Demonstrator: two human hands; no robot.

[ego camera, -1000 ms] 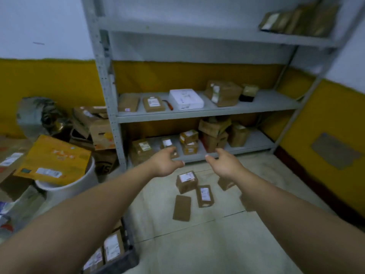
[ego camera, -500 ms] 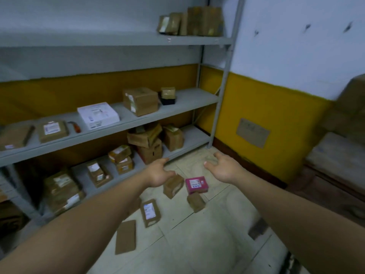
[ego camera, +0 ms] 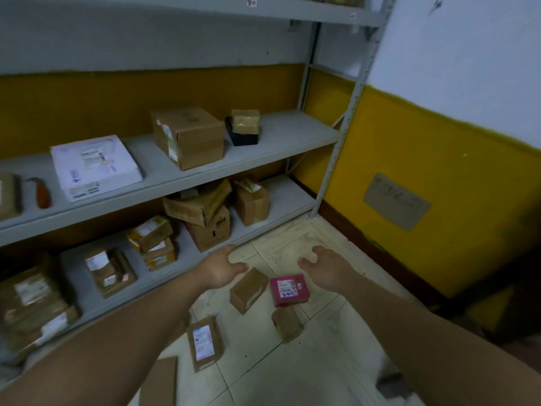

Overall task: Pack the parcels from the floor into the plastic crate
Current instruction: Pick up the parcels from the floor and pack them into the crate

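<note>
Several parcels lie on the tiled floor: a brown box [ego camera: 248,289], a pink box [ego camera: 289,289] with a white label, a small brown parcel [ego camera: 287,323], a labelled brown parcel [ego camera: 205,342] and a flat brown one [ego camera: 159,382] at the bottom edge. My left hand [ego camera: 224,268] hovers open just above and left of the brown box. My right hand [ego camera: 328,268] hovers open to the right of the pink box. Neither hand touches a parcel. The plastic crate is out of view.
A grey metal shelf rack [ego camera: 292,136] with many cardboard boxes, a white parcel [ego camera: 93,167] and an orange-handled tool [ego camera: 42,193] runs along the left. A yellow wall [ego camera: 439,177] closes the right side, with a dark wooden object [ego camera: 521,288] at the far right.
The view has swung right, away from the crate and bucket on the left. Both hands have stayed stretched forward, open, and now hang close over the brown and pink parcels.
</note>
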